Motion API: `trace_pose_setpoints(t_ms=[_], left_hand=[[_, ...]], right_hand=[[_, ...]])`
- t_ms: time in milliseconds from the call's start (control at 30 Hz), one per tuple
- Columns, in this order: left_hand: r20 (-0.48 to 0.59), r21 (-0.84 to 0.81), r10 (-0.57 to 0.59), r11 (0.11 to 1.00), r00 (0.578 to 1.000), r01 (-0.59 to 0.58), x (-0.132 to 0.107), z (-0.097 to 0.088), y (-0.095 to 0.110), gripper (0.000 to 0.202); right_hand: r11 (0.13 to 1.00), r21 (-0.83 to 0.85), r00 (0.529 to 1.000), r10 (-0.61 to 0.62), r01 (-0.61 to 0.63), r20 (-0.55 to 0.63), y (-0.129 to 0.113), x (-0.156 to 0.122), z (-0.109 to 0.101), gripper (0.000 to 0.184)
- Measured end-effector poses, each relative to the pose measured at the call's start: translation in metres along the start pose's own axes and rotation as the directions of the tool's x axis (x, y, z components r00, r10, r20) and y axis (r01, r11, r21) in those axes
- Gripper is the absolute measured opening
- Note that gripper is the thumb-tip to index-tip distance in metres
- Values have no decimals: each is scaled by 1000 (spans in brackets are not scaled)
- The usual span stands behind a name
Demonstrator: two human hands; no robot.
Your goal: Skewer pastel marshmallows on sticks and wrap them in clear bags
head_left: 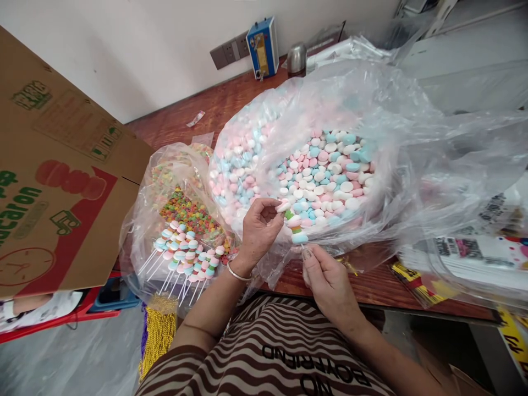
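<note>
A candy skewer [297,230] stands tilted in front of me, with pink-and-white and blue-and-white marshmallows and coloured gummy pieces threaded on it. My right hand [328,281] is closed on its stick just below the lowest marshmallow. At the skewer's upper end, my left hand [261,230] pinches a pink-and-white marshmallow [283,207]; I cannot tell whether the stick passes through it. Behind both hands lies a large clear plastic bag [251,110] full of loose pink, blue and white marshmallows [317,173]. Several finished-looking skewers [190,256] lie left of my left forearm.
Under those skewers is a second clear bag [144,187] of small colourful gummy rings [187,212]. A cardboard box [70,165] rises at the left. Against the wall stand a blue device [264,49] and a metal container [297,59]. Printed plastic packaging [474,258] covers the right side.
</note>
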State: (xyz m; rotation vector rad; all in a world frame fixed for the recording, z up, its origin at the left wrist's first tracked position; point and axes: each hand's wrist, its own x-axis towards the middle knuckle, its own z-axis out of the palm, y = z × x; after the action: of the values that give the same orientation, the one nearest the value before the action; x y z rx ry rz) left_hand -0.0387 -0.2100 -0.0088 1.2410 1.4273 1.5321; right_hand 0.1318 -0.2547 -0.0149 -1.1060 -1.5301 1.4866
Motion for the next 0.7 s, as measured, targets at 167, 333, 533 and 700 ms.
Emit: trace_pose_setpoints(t_ms=[167, 333, 533, 700], left_hand=[[53, -127, -71, 989, 996, 77, 3, -3, 0, 26], [17, -296, -212, 932, 977, 208, 5, 4, -2, 26], [-31, -505, -320, 823, 947, 261, 6, 22, 7, 33], [-2, -615, -381, 729, 925, 299, 0, 31, 23, 30]], right_hand=[[995, -80, 997, -68, 66, -21, 0, 2, 4, 32], [949, -248, 976, -214, 195, -49, 6, 4, 9, 27], [873, -398, 942, -331, 282, -59, 15, 4, 18, 21], [798, -489, 900, -432, 352, -57, 22, 4, 24, 21]])
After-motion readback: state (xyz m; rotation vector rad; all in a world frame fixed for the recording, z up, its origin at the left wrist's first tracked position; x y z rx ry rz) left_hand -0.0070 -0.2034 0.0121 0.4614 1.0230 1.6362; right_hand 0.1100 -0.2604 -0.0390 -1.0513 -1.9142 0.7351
